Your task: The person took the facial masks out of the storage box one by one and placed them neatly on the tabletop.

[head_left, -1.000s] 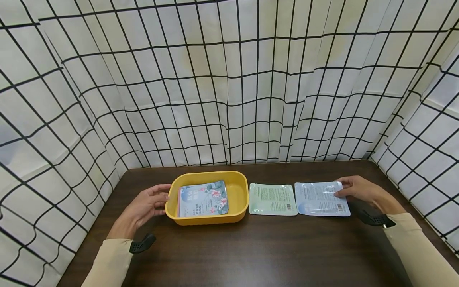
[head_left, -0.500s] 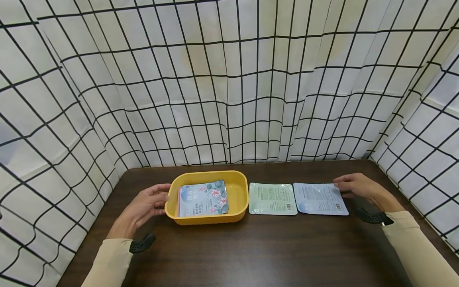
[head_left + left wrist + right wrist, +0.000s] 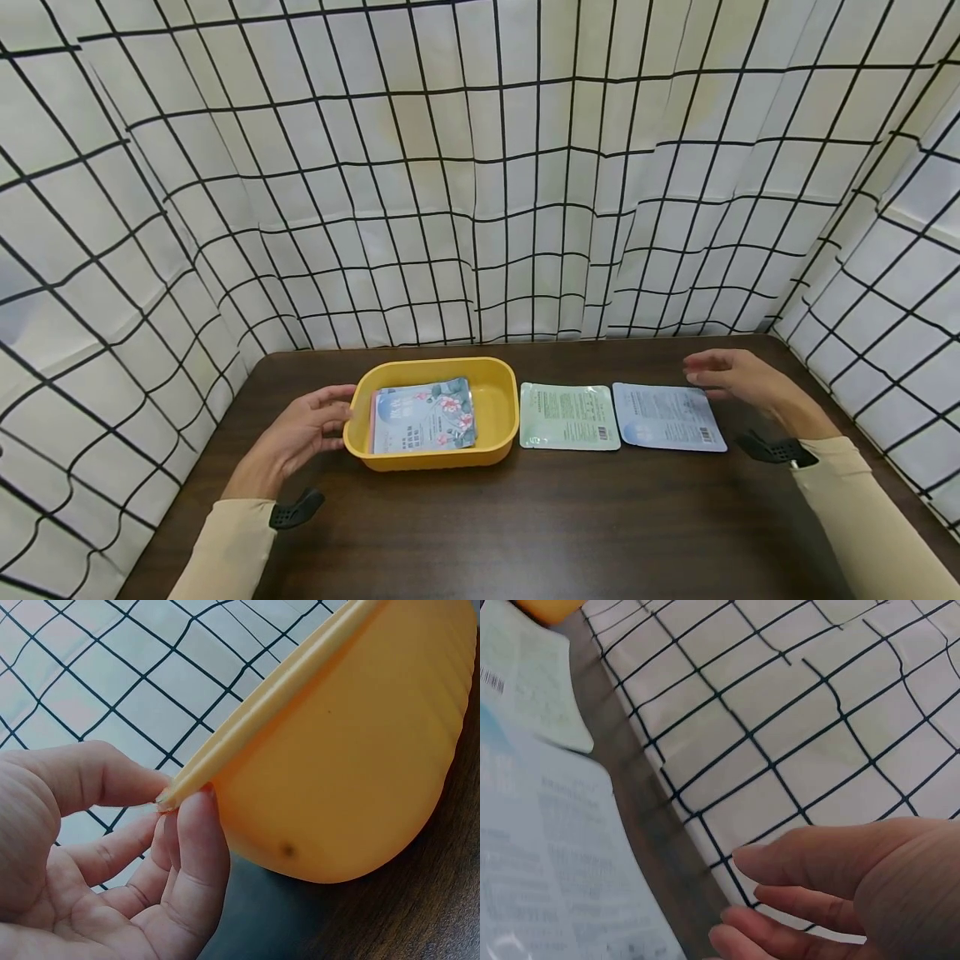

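Note:
My left hand (image 3: 310, 427) pinches the left rim of a yellow plastic basin (image 3: 501, 417) between thumb and fingers; the left wrist view shows the grip on the rim (image 3: 247, 720) closely. Inside the basin lies a blue sheet-mask packet (image 3: 420, 417) with pink flowers, a pink edge showing beneath it. To the basin's right, a green sheet-mask packet (image 3: 570, 417) and a light blue sheet-mask packet (image 3: 667, 417) lie flat, side by side. Over the blue packet's upper right corner my right hand (image 3: 738, 379) hovers with loosely bent fingers, holding nothing.
Everything rests on a dark brown wooden table (image 3: 540, 517). A white curtain (image 3: 525, 208) with a black grid hangs behind the table and along both sides. Both wrists wear black bands.
My right hand has let go of the light blue packet, lifted off it and drifted back and slightly left. The left hand and basin have stayed put.

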Demonstrator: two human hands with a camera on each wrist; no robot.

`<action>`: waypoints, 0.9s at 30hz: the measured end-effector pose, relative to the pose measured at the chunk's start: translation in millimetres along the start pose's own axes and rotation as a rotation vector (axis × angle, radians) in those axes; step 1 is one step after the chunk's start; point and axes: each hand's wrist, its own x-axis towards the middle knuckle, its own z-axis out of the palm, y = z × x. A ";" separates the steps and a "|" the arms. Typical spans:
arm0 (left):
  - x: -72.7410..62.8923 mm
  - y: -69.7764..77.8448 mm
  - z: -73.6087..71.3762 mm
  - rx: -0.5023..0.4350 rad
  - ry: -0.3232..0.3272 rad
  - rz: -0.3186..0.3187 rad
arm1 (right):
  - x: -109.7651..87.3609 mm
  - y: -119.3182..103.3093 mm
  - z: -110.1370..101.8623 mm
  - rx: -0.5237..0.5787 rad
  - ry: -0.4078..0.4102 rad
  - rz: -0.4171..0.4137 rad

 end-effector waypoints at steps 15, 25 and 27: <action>0.6 2.0 2.5 0.031 0.014 0.004 | 12.5 -48.4 20.4 0.255 -0.119 -0.119; 0.6 0.5 2.8 0.059 0.029 0.005 | 22.7 -83.8 38.3 0.359 -0.207 -0.185; 1.1 0.4 2.6 0.061 0.030 0.006 | 24.6 -89.4 42.7 0.372 -0.219 -0.201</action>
